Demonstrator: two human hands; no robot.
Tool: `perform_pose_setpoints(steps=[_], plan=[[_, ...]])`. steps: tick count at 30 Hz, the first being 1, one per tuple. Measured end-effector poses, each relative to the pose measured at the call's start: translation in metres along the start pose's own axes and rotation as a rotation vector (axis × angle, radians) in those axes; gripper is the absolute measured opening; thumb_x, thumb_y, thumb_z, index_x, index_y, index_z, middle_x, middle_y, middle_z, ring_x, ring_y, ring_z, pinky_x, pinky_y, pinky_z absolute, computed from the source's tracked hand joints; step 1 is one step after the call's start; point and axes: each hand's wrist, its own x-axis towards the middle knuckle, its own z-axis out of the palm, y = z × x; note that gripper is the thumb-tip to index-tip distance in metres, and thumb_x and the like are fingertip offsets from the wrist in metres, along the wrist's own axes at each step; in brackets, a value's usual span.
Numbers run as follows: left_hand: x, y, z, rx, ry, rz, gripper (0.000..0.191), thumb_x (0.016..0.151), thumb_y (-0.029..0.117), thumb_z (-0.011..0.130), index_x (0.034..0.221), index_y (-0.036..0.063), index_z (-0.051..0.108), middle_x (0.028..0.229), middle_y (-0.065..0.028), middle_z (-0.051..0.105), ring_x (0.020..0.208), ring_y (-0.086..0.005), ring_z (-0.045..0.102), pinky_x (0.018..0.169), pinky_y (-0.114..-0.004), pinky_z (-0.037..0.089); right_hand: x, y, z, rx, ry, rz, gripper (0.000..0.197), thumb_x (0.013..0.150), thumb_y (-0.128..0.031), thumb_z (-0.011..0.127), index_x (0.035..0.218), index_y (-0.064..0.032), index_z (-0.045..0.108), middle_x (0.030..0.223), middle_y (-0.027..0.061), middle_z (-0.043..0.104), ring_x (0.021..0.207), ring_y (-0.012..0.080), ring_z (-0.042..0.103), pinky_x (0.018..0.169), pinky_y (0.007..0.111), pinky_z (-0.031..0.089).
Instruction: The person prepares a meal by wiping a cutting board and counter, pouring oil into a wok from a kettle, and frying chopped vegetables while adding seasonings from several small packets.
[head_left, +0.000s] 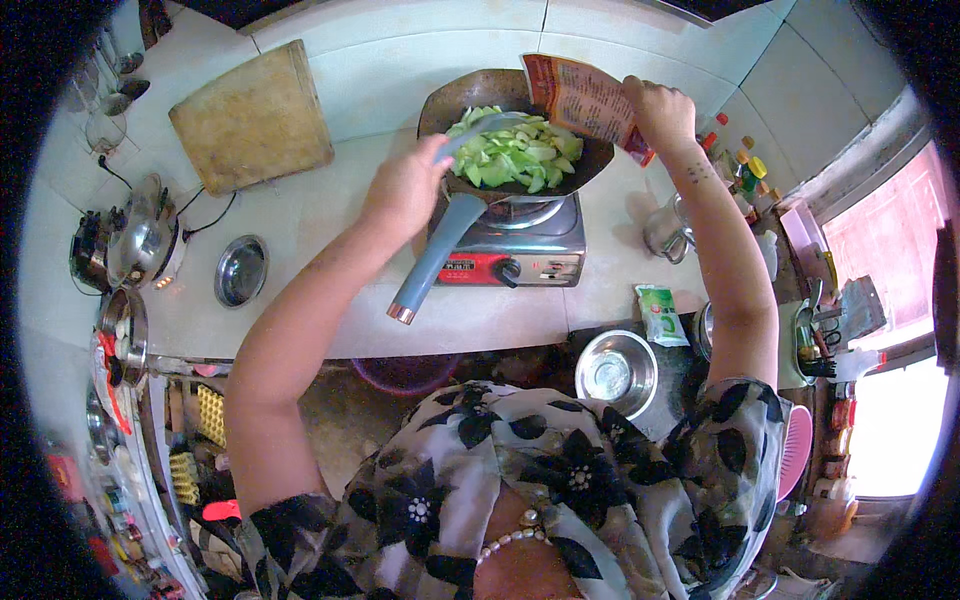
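Note:
A deep wok (469, 94) with a grey handle (442, 251) stands on a portable gas stove (517, 266). Sliced pale-green vegetable (517, 161) fills much of its bottom. My left hand (405, 187) grips a grey cooking utensil (480, 129), whose head reaches into the slices and is partly hidden. Pinched at its right end by my right hand (664, 112), a red and orange printed packet (585, 97) tilts over the wok's right rim. It bears writing. Whether anything is coming out of the packet I cannot tell.
Left are a wooden cutting board (251, 120) against the tiles, a small metal bowl (241, 271) and a lidded electric pot (142, 240). Right are a metal jug (667, 232), sauce bottles (750, 169), a green-white packet (660, 315) and a steel basin (616, 375).

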Motion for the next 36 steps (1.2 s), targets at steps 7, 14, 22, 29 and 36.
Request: perform_pose_setpoints(steps=[7,14,22,29,36], plan=[[-0.004,0.004,-0.044,-0.372,0.242,-0.178,0.026,0.088,0.015,0.05,0.112,0.0074,0.053,0.071,-0.0014,0.056,0.055,-0.0045,0.047,0.043,-0.019,0.039,-0.001,-0.011,-0.026,0.128,-0.029,0.131,0.013,0.079,-0.014,0.048,0.09,-0.0183,0.053,0.078,0.0059,0.063,0.067,0.0266,0.063,0.054,0.036,0.05],[-0.014,-0.003,-0.047,-0.56,0.328,-0.261,0.024,0.087,0.012,0.05,0.109,0.003,0.053,0.073,-0.0044,0.056,0.055,-0.0067,0.049,0.045,-0.021,0.042,0.006,0.0,-0.014,0.068,0.086,0.066,0.013,0.078,-0.017,0.05,0.091,-0.0181,0.054,0.074,0.0047,0.063,0.063,0.0262,0.062,0.052,0.036,0.05],[-0.016,-0.012,-0.047,-0.582,0.336,-0.248,0.025,0.087,0.012,0.05,0.109,0.0014,0.052,0.075,-0.0054,0.056,0.056,-0.007,0.049,0.045,-0.021,0.043,0.002,-0.016,-0.006,0.109,0.054,0.049,0.012,0.078,-0.016,0.049,0.089,-0.0164,0.054,0.076,0.0069,0.062,0.066,0.0274,0.062,0.055,0.039,0.049],[-0.011,-0.01,-0.045,-0.611,0.32,-0.235,0.026,0.087,0.012,0.05,0.11,0.0005,0.052,0.075,-0.0058,0.057,0.057,-0.0074,0.05,0.046,-0.022,0.043,0.012,-0.019,0.002,0.066,0.008,-0.063,0.01,0.079,-0.019,0.048,0.087,-0.0165,0.054,0.077,0.0053,0.063,0.067,0.0276,0.062,0.055,0.038,0.049],[-0.012,-0.02,-0.041,-0.607,0.331,-0.232,0.026,0.088,0.012,0.049,0.112,0.0022,0.051,0.076,-0.0053,0.056,0.058,-0.0073,0.051,0.046,-0.021,0.044,0.02,-0.009,-0.028,0.124,0.049,0.129,0.01,0.079,-0.017,0.048,0.088,-0.0154,0.053,0.079,0.0078,0.063,0.068,0.0282,0.062,0.055,0.038,0.049]])
